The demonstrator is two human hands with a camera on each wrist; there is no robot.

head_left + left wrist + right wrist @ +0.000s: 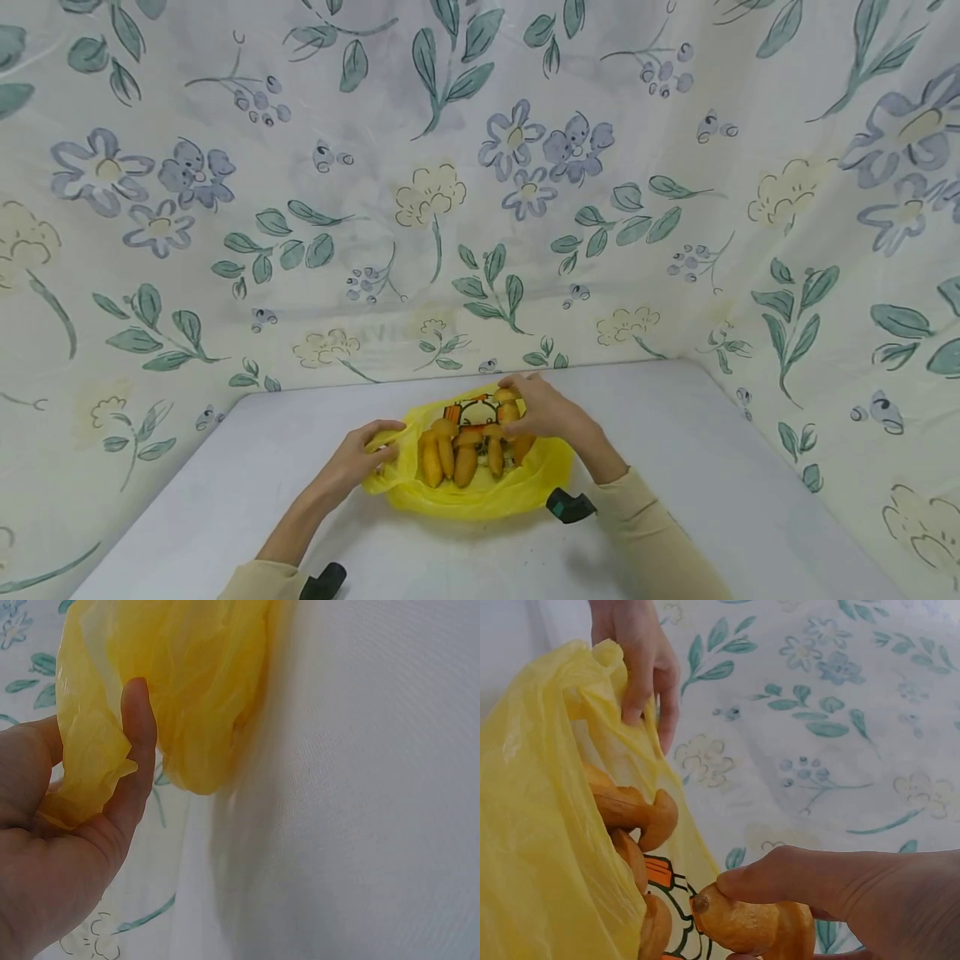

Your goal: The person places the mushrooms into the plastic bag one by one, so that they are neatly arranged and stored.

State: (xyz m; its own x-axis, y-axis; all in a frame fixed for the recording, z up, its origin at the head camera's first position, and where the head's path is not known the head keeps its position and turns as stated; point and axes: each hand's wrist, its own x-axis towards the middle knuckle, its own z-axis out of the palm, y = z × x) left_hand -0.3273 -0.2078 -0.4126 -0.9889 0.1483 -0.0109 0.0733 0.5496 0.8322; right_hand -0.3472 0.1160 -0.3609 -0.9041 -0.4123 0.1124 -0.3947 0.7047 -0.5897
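A yellow plastic bag (480,504) lies open on the table, with several orange-brown, mushroom-shaped pieces (465,458) in its mouth. My left hand (352,458) holds the bag's left edge; in the left wrist view the thin yellow plastic (94,750) passes between thumb and fingers. At the far right of the opening, my right hand (551,408) pinches one mushroom-shaped piece (739,919), which has a small brown spot at its end. Its other fingers are mostly out of sight in the right wrist view. A cartoon print (478,413) with orange and black shows behind the pieces.
The bag stands on a white tabletop (300,450) near its back edge. Behind and beside the table hangs a flower-printed cloth (480,250). Dark devices sit at both wrists, one by the right forearm (570,506).
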